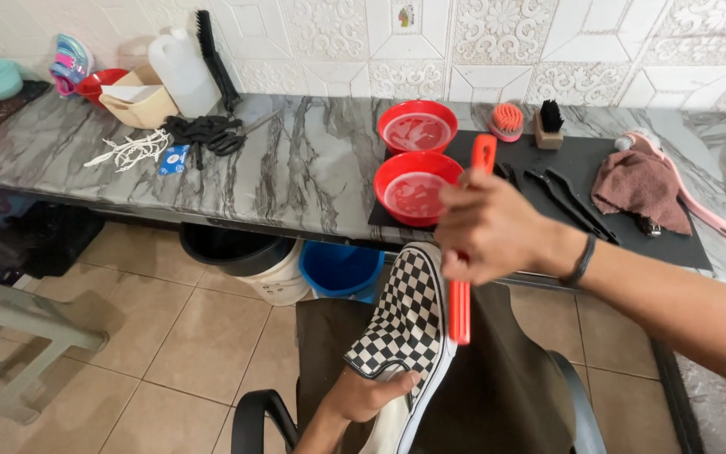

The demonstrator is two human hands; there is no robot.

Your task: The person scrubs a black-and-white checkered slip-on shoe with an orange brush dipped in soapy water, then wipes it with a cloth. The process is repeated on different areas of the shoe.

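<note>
the left hand (363,393) grips the checkered shoe (405,332), below the near red bowl (416,187). the right hand (489,227) is closed around a red brush (462,286), seemingly touching the sole edge; short, light strokes suit best.

Marble counter (296,160): black mat (598,168), jug (182,71), black laces (203,130), white laces (132,150).

Grey marble counter (296,168), patterned wall tiles (497,42), beige floor (178,336)
</note>
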